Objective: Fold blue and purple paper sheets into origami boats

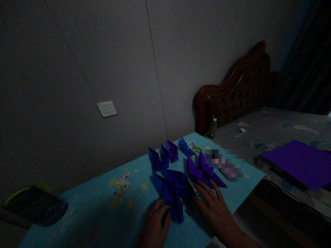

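Several folded paper boats in blue and purple sit on a light blue table [103,206]. My left hand [155,225] is curled at the near end of a dark blue boat [169,194], its fingertips pressed on the paper. My right hand [216,210] lies flat with fingers stretched out, touching the table beside a second blue boat [181,181] and just short of the purple boats [203,170]. Smaller boats [162,156] stand in a row farther back.
A dark object with a yellow-green rim [33,205] rests at the table's left end. To the right is a bed with a purple paper sheet [302,162], a carved headboard [232,89] and a small bottle [213,128]. A wall socket [107,108] is on the wall.
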`<action>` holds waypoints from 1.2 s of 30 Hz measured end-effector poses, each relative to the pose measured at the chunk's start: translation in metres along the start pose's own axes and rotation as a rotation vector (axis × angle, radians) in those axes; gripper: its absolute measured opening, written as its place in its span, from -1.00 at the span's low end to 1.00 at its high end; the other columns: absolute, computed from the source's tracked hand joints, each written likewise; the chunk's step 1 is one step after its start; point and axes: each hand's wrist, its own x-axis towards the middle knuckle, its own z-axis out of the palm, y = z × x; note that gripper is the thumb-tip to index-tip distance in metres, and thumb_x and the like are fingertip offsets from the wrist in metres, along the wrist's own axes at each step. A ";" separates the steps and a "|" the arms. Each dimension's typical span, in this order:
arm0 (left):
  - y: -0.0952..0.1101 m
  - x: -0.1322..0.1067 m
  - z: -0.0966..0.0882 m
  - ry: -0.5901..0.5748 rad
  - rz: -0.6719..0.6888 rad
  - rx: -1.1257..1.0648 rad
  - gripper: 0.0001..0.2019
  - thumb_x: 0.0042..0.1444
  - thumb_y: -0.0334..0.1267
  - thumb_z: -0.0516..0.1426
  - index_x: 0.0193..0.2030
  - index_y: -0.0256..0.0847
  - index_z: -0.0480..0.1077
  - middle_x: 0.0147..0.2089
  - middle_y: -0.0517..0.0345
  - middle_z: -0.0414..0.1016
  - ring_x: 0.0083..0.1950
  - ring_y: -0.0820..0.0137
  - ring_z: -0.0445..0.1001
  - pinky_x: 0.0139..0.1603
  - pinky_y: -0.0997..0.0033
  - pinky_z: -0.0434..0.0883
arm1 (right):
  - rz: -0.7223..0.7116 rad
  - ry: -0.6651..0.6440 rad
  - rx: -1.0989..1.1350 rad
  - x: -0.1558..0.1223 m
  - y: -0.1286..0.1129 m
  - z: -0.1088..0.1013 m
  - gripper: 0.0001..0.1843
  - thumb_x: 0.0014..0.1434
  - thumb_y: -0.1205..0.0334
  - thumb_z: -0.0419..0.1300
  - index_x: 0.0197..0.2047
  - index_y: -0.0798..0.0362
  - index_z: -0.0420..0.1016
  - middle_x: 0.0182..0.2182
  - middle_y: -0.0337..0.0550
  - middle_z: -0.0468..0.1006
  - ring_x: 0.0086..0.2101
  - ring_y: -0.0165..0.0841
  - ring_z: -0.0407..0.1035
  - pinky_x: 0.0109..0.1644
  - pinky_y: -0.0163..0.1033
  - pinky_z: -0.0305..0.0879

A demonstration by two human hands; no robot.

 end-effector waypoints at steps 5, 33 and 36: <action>-0.004 -0.003 -0.001 0.070 0.049 0.097 -0.72 0.20 -0.32 0.02 -0.15 -0.14 0.56 0.03 -0.07 0.54 0.06 0.17 0.51 0.11 0.08 0.47 | -0.031 -0.091 0.012 0.000 -0.001 -0.011 -0.66 0.28 0.32 0.09 0.10 -0.07 0.42 0.09 0.00 0.46 0.15 -0.13 0.25 0.31 0.19 -0.07; 0.012 0.035 -0.038 0.324 0.100 0.082 -0.75 0.23 -0.25 0.00 -0.16 -0.12 0.51 -0.13 0.06 0.61 -0.09 0.26 0.58 -0.01 0.17 0.53 | 0.075 -0.111 -0.065 -0.002 0.045 -0.023 -0.55 0.22 0.30 0.10 0.19 -0.01 0.33 0.09 0.06 0.43 0.10 -0.08 0.27 0.20 0.14 0.10; 0.031 0.059 -0.043 0.253 0.151 0.098 -0.74 0.25 -0.29 -0.02 -0.13 -0.15 0.49 -0.09 0.04 0.59 -0.04 0.28 0.55 0.05 0.18 0.49 | 0.145 -0.065 -0.108 -0.014 0.060 -0.030 -0.59 0.27 0.22 0.07 0.18 0.04 0.32 0.06 0.09 0.43 0.04 -0.08 0.31 0.09 0.08 0.22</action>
